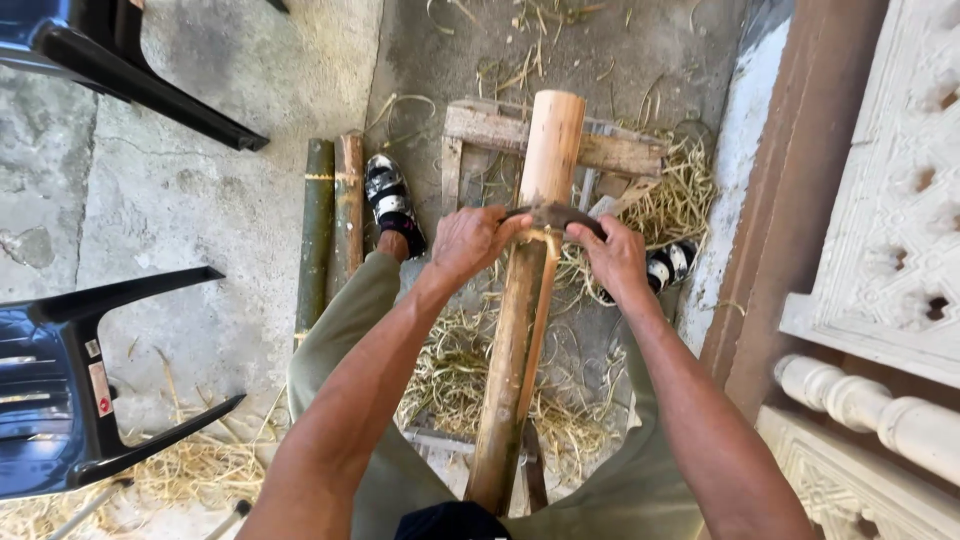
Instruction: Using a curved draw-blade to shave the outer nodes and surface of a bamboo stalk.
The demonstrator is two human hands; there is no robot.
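Your left hand and right hand each have fingers wrapped tight around an end of the curved blade, laid across the bamboo pole running toward twelve o'clock.

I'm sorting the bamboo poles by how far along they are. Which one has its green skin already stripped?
The long pole under both hands, propped on the wooden frame, shows pale bare wood. The two short poles on the floor beside the left foot aren't stripped; one remains green.

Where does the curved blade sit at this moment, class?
In the head view, the curved blade lies across the upright bamboo pole near the centre, gripped at its ends by the left hand and right hand.
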